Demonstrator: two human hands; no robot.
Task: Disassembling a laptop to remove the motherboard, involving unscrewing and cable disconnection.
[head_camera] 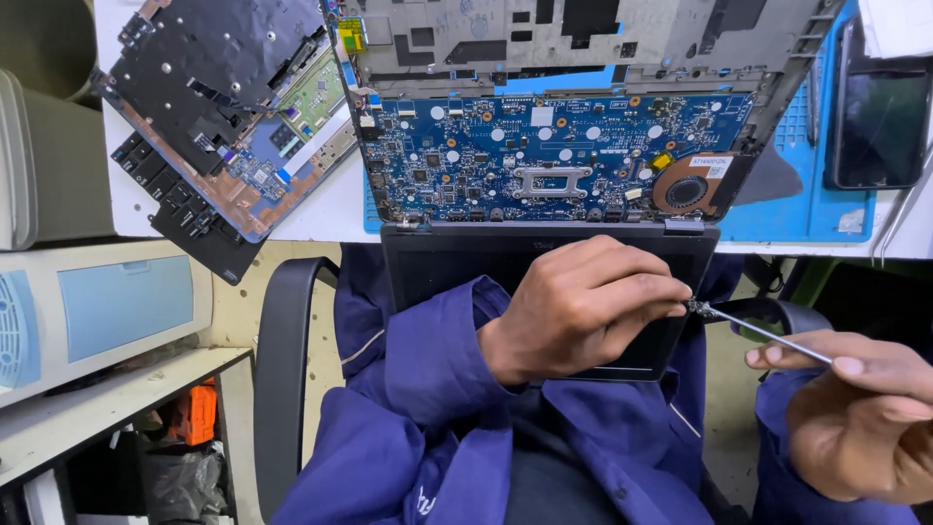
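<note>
The left hand (583,306) is curled into a loose fist above the lap, in front of the dark laptop screen (437,267) that hangs down from the table edge. Its thumb and first fingers (653,292) are pressed together narrowly around the tip of a thin metal screwdriver (763,333). Whether a small screw sits between these fingertips I cannot tell, because the fingers hide that spot.

The right hand (860,418) is lower and to the right side, near the frame corner. The screwdriver shaft lies across its fingertips, and the thumb (855,367) rests on top of the shaft, so this hand is closed on the tool. The handle is hidden inside the palm. The shaft runs slanted, from the right hand up and left to the left hand's fingertips, so the tool bridges the two hands, well below the table.

On the table lies the opened laptop base with a blue circuit board (544,156) and a round copper-coloured fan (688,190) at its right end. It rests on a blue work mat (807,209). At the left side another taken-apart laptop part (228,117) lies tilted, and it hangs a little over the table corner. A dark phone (880,126) lies at the right side on the mat.

The person wears blue work clothes (428,428) and sits in a chair with a black armrest (282,369)
</note>
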